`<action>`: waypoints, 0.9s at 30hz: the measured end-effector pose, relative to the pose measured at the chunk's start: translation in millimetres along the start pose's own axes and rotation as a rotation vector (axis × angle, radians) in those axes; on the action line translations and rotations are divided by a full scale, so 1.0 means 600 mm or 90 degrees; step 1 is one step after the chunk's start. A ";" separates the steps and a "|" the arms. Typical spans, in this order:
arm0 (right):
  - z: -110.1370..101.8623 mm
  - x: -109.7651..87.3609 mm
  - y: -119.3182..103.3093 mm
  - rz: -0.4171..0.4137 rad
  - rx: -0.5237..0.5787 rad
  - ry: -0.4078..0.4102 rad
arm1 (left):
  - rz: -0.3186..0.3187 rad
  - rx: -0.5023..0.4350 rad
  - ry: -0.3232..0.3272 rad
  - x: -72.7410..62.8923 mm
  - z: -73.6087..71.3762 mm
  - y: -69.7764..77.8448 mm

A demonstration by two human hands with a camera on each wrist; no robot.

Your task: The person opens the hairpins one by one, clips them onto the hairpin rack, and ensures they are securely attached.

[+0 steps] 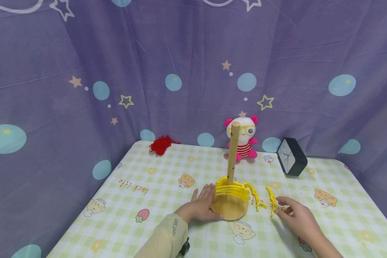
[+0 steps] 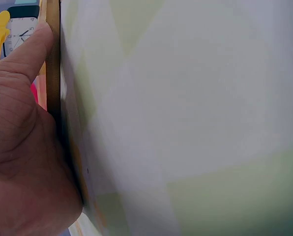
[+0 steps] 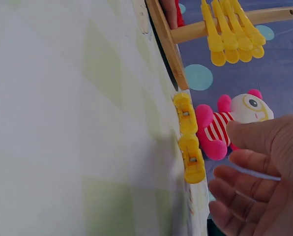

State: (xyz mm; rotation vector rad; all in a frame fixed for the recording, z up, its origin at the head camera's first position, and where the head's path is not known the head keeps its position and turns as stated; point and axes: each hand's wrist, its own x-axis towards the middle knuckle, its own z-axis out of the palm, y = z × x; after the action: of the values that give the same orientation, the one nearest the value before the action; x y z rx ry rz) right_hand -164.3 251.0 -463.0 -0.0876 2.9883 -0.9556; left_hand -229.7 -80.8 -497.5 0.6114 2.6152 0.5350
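My left hand (image 1: 202, 206) rests against the left side of a round wooden base (image 1: 233, 209) with an upright post (image 1: 233, 154). Its fingers lie fairly straight along the rim, and the thumb (image 2: 31, 51) presses the front edge. Several curved yellow plastic pieces (image 1: 232, 191) hang stacked about the lower post. To their right, another yellow curved piece (image 1: 254, 195) overlaps the base's side. My right hand (image 1: 298, 216) has loosely bent fingers, with fingertips close beside a separate yellow piece (image 1: 271, 201) on the table. Small metal springs show on yellow parts (image 3: 191, 160) in the right wrist view.
Behind the post sits a pink and white plush toy (image 1: 244, 148). A black square clock (image 1: 291, 157) stands at the back right, and a red tangle of yarn (image 1: 161, 145) lies at the back left. A purple curtain (image 1: 187, 114) hangs behind the checked tablecloth (image 1: 167, 200).
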 end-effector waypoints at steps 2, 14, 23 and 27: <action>0.004 0.003 0.003 0.014 -0.018 0.001 | -0.002 0.000 0.001 0.001 0.001 0.000; 0.015 0.024 0.006 0.108 -0.054 -0.063 | 0.004 0.000 0.007 0.002 0.003 -0.003; 0.016 0.033 0.009 0.112 -0.045 -0.094 | 0.003 0.000 -0.003 0.003 0.002 -0.005; 0.017 0.035 0.008 0.111 -0.054 -0.104 | 0.005 -0.004 -0.003 0.005 0.004 -0.007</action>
State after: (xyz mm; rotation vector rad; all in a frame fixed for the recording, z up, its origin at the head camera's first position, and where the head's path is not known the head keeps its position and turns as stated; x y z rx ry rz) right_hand -185.2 248.2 -473.7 0.0884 2.8306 -0.7650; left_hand -232.4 -81.9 -502.2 0.6209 2.6068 0.5442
